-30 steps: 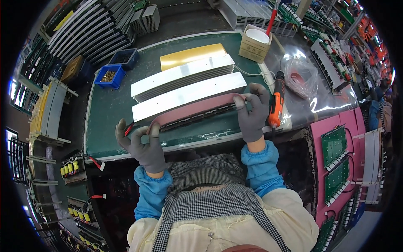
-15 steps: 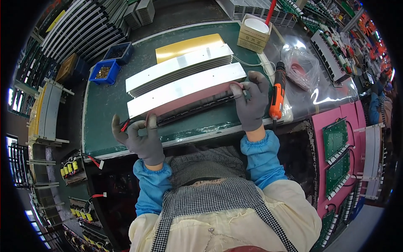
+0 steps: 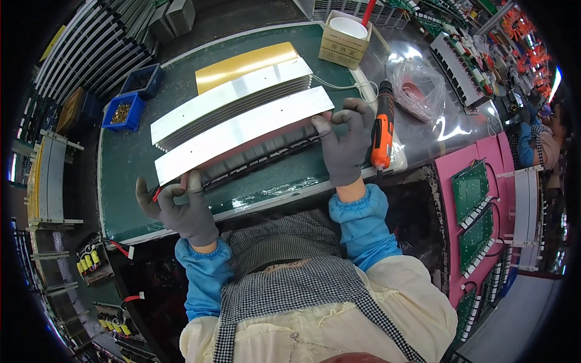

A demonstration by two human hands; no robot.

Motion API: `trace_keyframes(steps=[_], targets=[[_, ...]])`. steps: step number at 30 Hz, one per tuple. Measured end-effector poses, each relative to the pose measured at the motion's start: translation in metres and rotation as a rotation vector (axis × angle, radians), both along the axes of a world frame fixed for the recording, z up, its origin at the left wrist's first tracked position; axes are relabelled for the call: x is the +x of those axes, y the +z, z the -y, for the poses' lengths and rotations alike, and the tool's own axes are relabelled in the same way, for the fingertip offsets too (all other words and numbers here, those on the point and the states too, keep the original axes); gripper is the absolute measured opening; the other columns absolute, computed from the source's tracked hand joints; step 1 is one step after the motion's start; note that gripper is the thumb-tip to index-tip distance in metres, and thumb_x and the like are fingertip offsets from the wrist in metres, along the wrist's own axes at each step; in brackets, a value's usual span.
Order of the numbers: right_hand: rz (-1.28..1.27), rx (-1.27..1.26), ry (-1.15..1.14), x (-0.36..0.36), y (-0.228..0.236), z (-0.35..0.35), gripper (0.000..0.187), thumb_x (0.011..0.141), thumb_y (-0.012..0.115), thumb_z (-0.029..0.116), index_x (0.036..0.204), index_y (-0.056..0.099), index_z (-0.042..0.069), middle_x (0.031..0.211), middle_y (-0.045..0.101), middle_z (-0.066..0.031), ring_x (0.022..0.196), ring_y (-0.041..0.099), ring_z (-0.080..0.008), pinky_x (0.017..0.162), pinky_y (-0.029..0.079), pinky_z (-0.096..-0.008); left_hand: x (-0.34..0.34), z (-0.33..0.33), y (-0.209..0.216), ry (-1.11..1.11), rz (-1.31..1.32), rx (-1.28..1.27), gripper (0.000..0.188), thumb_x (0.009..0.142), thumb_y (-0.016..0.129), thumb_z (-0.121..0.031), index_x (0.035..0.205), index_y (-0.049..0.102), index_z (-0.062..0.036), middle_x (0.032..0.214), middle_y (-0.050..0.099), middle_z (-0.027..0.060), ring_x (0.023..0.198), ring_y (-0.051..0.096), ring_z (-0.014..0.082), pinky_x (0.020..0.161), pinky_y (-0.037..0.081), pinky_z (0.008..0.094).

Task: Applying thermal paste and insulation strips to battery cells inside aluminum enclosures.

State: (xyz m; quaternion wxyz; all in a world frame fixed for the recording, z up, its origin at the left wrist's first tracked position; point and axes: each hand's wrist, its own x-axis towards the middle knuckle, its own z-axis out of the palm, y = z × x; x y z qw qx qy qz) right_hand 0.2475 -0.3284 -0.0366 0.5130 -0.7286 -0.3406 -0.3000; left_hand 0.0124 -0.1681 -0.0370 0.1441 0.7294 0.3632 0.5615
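A long bare-metal heat sink plate (image 3: 242, 134) lies at a slant in front of me on the green bench mat. Along its near edge runs a thin pinkish-red flexible strip (image 3: 233, 155), partly hidden under the plate. My left hand (image 3: 189, 213), in a grey glove, pinches the strip's left end; a bit of red wire shows by its fingers. My gloved right hand (image 3: 346, 145) pinches the other end at the plate's right corner. Just below the strip is a dark board with a row of black parts (image 3: 260, 162).
Behind lie a second finned heat sink (image 3: 233, 100) and a gold-coloured plate (image 3: 248, 65). An orange electric screwdriver (image 3: 382, 133) rests right of my right hand. Blue bins (image 3: 124, 114) of small parts stand left, a cardboard box (image 3: 344, 45) far right. Another person (image 3: 544, 136) works at the right.
The pink strip has gone from hanging in front of the plate's edge to lying closer under it, showing less. Both hands still pinch its ends. The whole view has shifted slightly.
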Motion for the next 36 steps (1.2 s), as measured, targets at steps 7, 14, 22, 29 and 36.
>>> trace_keyframes(steps=[7,14,22,29,36], targets=[[-0.307,0.083,0.065,-0.001,-0.007,-0.003,0.063,0.072,0.084,0.039,0.111,0.052,0.002,0.104,0.055,-0.0101,0.088,0.054,-0.0207,0.078,0.049,-0.0343,-0.006,-0.013,-0.005,0.114,-0.021,0.083,0.060,0.066,0.090,-0.038,0.098,0.047,-0.0117,0.138,0.038,0.0141,0.132,0.038,0.0339,0.104,0.040,0.0432],[-0.461,0.167,0.250,0.004,-0.017,-0.005,0.062,0.077,0.081,0.023,0.126,0.052,-0.001,0.117,0.058,-0.0133,0.109,0.057,-0.0248,0.096,0.046,-0.0360,-0.015,-0.013,0.003,0.158,-0.042,0.050,0.088,0.062,0.090,-0.046,0.125,0.043,-0.0058,0.137,0.038,0.0156,0.130,0.038,0.0350,0.106,0.038,0.0456],[-0.570,0.273,0.420,0.001,-0.016,-0.003,0.053,0.087,0.073,0.017,0.130,0.047,0.000,0.118,0.061,-0.0115,0.104,0.059,-0.0176,0.082,0.049,-0.0276,-0.020,-0.020,0.009,-0.002,0.014,-0.177,0.090,0.061,0.090,-0.041,0.126,0.043,-0.0010,0.135,0.038,0.0161,0.127,0.039,0.0315,0.103,0.041,0.0424],[-0.527,0.240,0.405,0.000,-0.014,-0.007,0.053,0.087,0.073,0.019,0.130,0.047,0.001,0.117,0.061,-0.0114,0.105,0.059,-0.0179,0.084,0.049,-0.0278,-0.022,-0.024,0.010,-0.045,0.012,-0.187,0.088,0.062,0.090,-0.044,0.125,0.046,-0.0011,0.135,0.038,0.0166,0.126,0.041,0.0311,0.103,0.041,0.0424],[-0.501,0.175,0.318,0.010,-0.019,-0.001,0.053,0.083,0.077,0.020,0.125,0.053,-0.001,0.117,0.058,-0.0125,0.105,0.058,-0.0216,0.094,0.047,-0.0341,-0.018,-0.026,0.016,-0.112,0.005,-0.182,0.080,0.066,0.088,-0.036,0.126,0.047,-0.0010,0.135,0.044,0.0171,0.125,0.043,0.0320,0.104,0.040,0.0432]])
